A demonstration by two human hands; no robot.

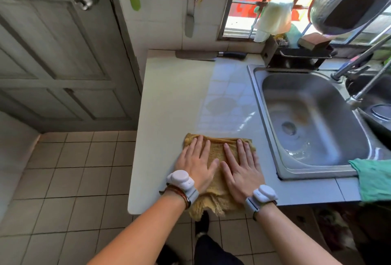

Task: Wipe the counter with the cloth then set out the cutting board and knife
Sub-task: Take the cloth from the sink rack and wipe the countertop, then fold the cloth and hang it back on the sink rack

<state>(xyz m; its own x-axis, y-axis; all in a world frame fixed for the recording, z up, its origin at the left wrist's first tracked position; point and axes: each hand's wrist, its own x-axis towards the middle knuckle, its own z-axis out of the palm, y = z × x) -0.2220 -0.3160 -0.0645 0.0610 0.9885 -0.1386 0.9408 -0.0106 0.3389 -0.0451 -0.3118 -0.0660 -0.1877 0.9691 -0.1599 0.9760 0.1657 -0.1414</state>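
A yellow-brown cloth [216,150] lies spread on the counter [228,86] near its front edge, with a frayed corner hanging over the edge. My left hand [196,163] and my right hand [241,167] rest flat on it side by side, palms down and fingers apart. A cleaver-style knife [209,55] with a black handle lies against the back wall, far from both hands. A smooth cream slab [167,99] covers the counter's left part; I cannot tell whether it is the cutting board.
A steel sink [306,116] sits right of the cloth, with a faucet [359,61] over it. A green cloth [374,180] hangs at the sink's front right. A black rack with sponges [296,53] stands behind. A door [59,53] and tiled floor lie left.
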